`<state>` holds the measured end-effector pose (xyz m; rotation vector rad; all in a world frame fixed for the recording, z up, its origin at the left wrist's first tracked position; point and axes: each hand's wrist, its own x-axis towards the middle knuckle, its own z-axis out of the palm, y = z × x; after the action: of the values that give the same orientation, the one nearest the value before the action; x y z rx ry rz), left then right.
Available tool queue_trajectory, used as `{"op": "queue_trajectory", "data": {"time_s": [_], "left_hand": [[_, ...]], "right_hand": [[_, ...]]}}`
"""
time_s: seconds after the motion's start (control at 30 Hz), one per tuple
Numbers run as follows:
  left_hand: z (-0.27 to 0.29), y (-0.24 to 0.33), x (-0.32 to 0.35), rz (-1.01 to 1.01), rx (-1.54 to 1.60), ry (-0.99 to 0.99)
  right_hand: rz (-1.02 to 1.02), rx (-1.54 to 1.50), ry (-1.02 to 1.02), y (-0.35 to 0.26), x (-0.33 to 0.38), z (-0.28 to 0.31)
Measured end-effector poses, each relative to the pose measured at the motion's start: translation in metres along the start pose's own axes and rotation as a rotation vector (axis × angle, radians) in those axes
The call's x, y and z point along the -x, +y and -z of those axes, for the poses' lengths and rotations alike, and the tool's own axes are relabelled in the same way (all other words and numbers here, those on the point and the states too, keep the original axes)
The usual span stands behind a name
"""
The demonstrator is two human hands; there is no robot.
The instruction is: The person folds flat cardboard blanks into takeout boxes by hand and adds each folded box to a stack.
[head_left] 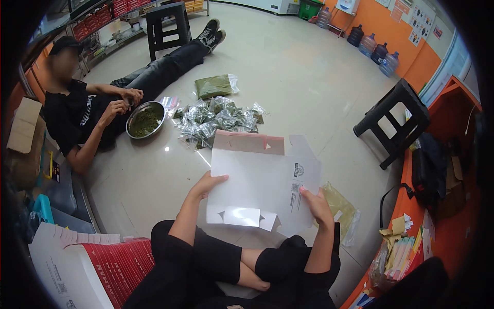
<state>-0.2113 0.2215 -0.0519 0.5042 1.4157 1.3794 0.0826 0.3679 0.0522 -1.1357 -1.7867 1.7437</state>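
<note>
Nearest: stack of flat cartons [118, 268], lower left. White carton blank [252, 190], unfolded, held over the floor [288, 92] before crossed legs [211, 252]; left hand [207, 185] grip pinches its left edge, right hand [317, 207] its right. Judged step: shaping the blank; folding would call for freeing one thumb. Beyond: packet heap [221, 121], steel bowl [157, 129].

Around me spreads a glossy, pale tiled floor [293, 98], catching the light in small white glints. An orange wall [408, 54] hung with paper posters [421, 23] rises at the far right. A metal-framed shelf unit [116, 19] runs along the far left, one black plastic stool [163, 14] near it; a second black stool [410, 100] stands beside a bright orange cabinet [448, 110] at right.
</note>
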Motion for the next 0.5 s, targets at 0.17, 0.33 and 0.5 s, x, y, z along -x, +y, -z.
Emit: {"op": "queue_trajectory", "data": {"time_s": [0.17, 0.33, 0.5], "left_hand": [[-0.001, -0.009, -0.005, 0.037, -0.006, -0.009], [-0.004, -0.021, -0.007, 0.103, -0.099, 0.060], [-0.006, -0.031, -0.011, 0.086, -0.260, 0.131]], "right_hand": [[0.111, 0.146, -0.058, -0.016, 0.015, -0.022], [0.124, 0.287, -0.206, -0.036, 0.040, -0.054], [0.181, 0.421, -0.161, -0.036, 0.055, -0.103]]}}
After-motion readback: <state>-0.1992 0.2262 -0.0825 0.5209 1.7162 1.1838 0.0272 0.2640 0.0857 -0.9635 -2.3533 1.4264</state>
